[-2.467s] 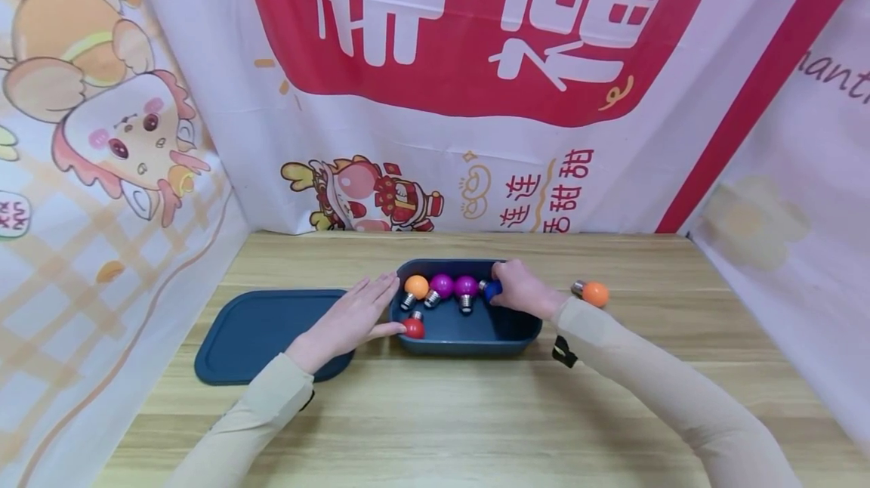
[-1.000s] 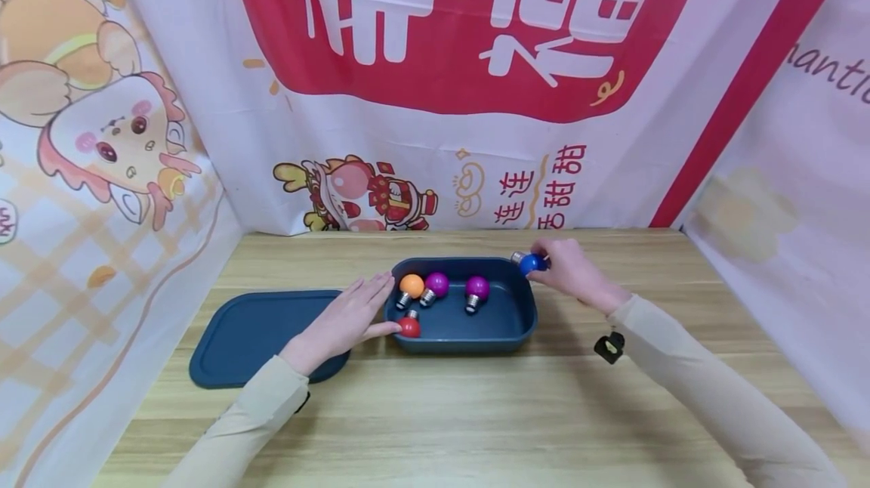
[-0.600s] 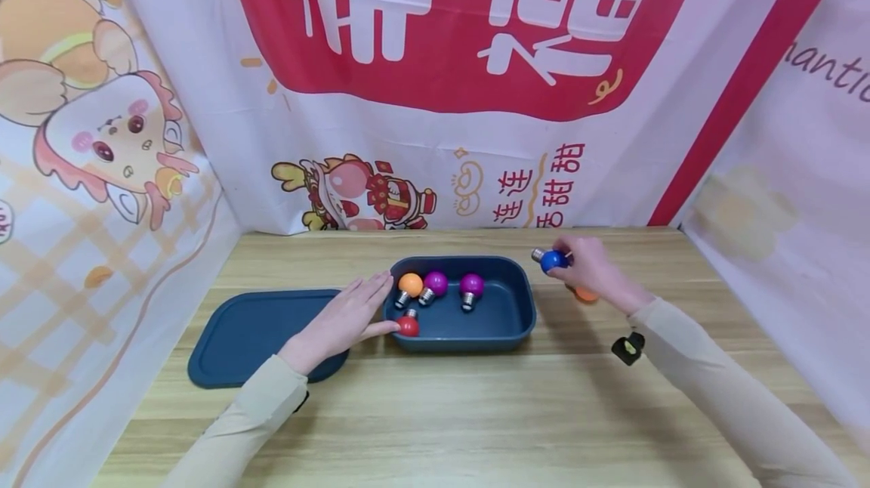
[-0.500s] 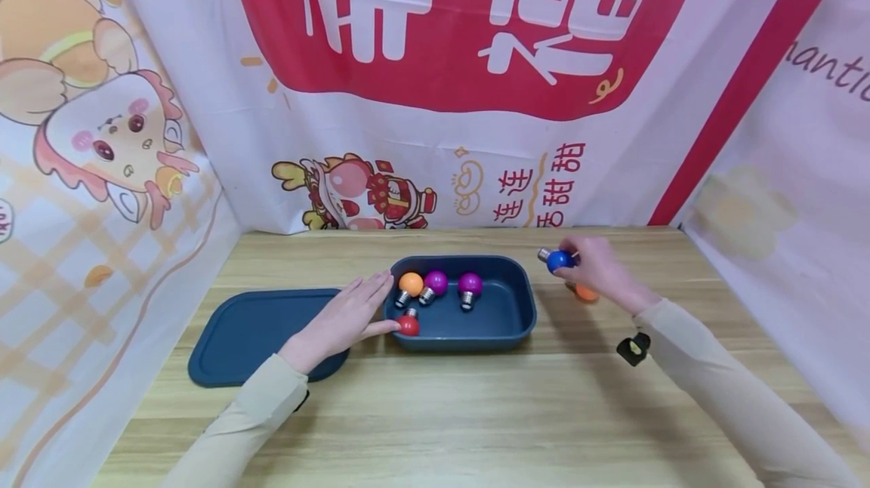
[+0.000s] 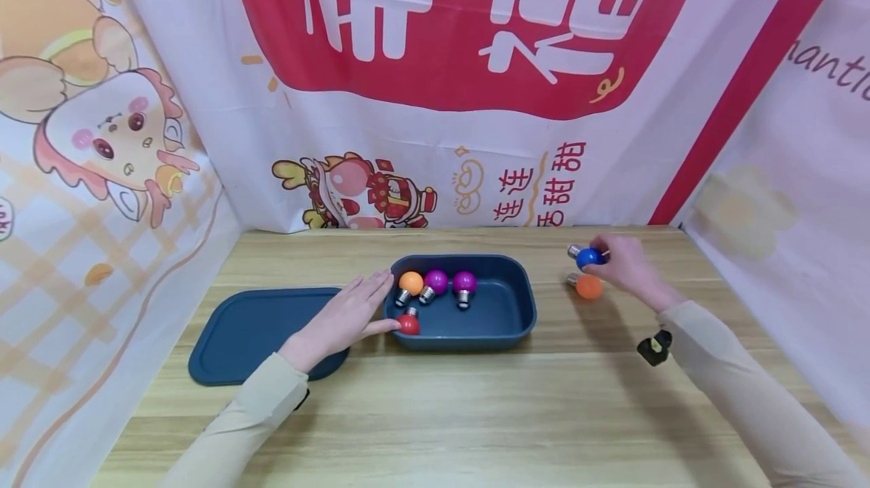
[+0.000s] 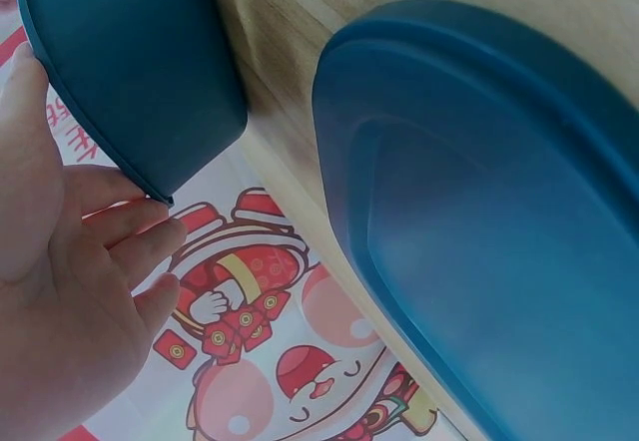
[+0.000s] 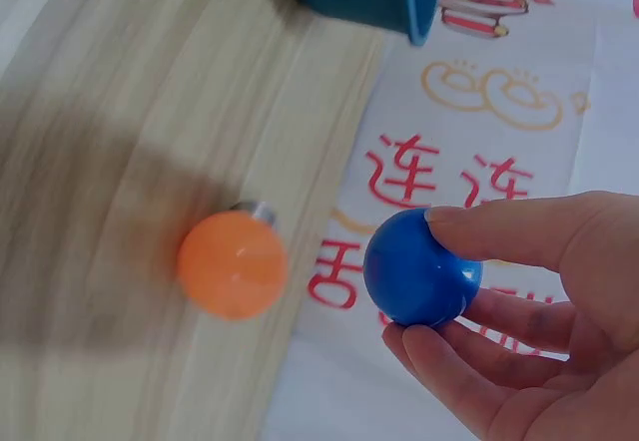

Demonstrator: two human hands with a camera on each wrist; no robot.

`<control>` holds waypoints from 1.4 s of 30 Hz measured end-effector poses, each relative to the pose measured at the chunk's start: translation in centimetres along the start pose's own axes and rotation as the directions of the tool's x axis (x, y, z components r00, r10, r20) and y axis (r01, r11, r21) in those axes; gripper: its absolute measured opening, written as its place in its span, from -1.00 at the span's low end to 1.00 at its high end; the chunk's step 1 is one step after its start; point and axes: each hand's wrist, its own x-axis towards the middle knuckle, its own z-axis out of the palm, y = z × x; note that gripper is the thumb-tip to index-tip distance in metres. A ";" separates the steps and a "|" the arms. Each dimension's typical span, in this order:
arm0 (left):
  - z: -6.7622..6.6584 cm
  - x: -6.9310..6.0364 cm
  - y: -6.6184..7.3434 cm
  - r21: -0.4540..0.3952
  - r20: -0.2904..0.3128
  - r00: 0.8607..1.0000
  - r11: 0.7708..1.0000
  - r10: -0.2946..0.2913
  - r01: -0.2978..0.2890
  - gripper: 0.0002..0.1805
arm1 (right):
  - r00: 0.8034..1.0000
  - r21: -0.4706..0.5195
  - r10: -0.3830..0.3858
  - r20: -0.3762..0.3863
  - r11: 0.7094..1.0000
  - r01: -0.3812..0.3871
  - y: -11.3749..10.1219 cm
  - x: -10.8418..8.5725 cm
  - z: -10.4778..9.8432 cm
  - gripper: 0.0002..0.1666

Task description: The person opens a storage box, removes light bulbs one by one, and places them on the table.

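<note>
Nearest, two beige sleeves (image 5: 756, 397) reach in over a wood-grain tabletop (image 5: 462, 420). The left hand (image 5: 343, 319) lies with straight fingers and spread thumb against the left end of an oblong dark-blue box (image 5: 469, 343), gripping nothing; a matching flat lid (image 5: 254, 333) lies partly beneath that wrist. Inside the box, a red light bulb (image 5: 409, 325) sits near the thumb, touching or not I cannot tell; a pale orange bulb (image 5: 411, 282) and two purple bulbs (image 5: 465, 282) lie toward the far wall. A harder push there could slide the box and set the loose bulbs rolling. Right of it, an orange bulb (image 5: 589, 287) rests on its side on the wood. Just beyond, the right hand (image 5: 628, 267) pinches the blue bulb (image 5: 587, 258) by its globe, above the table, metal base pointing left. That smooth globe might slip if the pinch slackens, or, lowered so close, knock its neighbour away. Behind hangs a white backdrop cloth (image 5: 381, 118) with a red panel, Chinese characters and a cartoon figure; printed side cloths (image 5: 782, 269) flank the table.
</note>
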 end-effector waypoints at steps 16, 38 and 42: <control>0.0 0.0 0.1 0.003 -0.020 1.000 1.000 0.013 -0.013 -0.05 | 0.998 -0.019 0.051 -0.038 0.998 -0.052 3.8 -0.9 0.2 -0.51; 0.1 0.0 0.0 0.002 -0.025 1.000 1.000 0.013 -0.013 -0.06 | 0.983 -0.017 0.169 0.075 0.986 -0.169 7.7 -1.4 2.4 -0.55; 0.1 0.0 0.0 -0.003 -0.023 1.000 1.000 0.012 -0.012 -0.06 | 0.981 -0.018 0.173 0.082 0.985 -0.172 7.8 -1.5 2.7 -0.56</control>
